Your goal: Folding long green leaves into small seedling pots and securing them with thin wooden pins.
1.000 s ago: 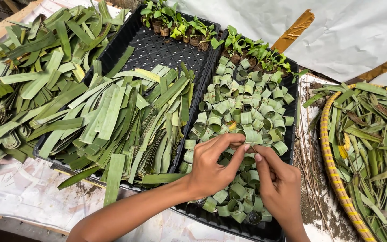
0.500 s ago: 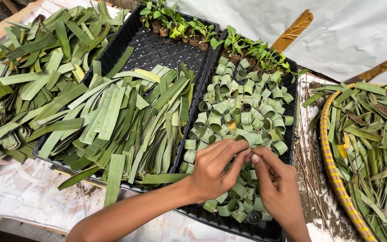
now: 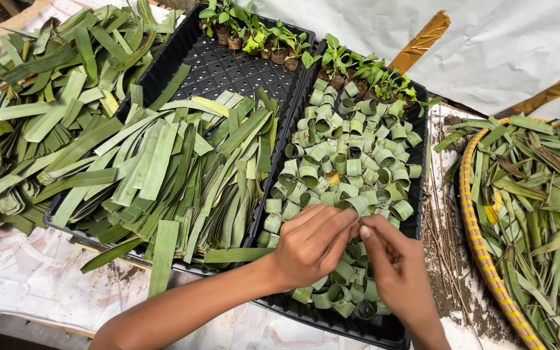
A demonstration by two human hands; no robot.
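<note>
**Leaf rings being formed over a black seedling tray**

A paper-covered tabletop (image 3: 46,279) is shown from above. The landmark is the right-hand black tray (image 3: 384,327), which is filled with small rings rolled from leaf strips (image 3: 345,162); the rings are packed side by side, apparently so that each stays upright. Along the far edge of this tray a row of seedlings (image 3: 364,71) is set in such rings. To the left of the tray a second black tray (image 3: 221,65) is laid, half covered by flat cut leaf strips (image 3: 163,175), kept within reach of the left hand. Further left a loose heap of folded leaves (image 3: 27,116) is piled. To the right of the tray a woven basket (image 3: 481,259) of leaf trimmings is placed. Over the near end of the tray the left hand (image 3: 309,249) and the right hand (image 3: 396,269) are brought together, fingertips pinched on one leaf ring (image 3: 356,205), which is largely hidden between them.
</note>
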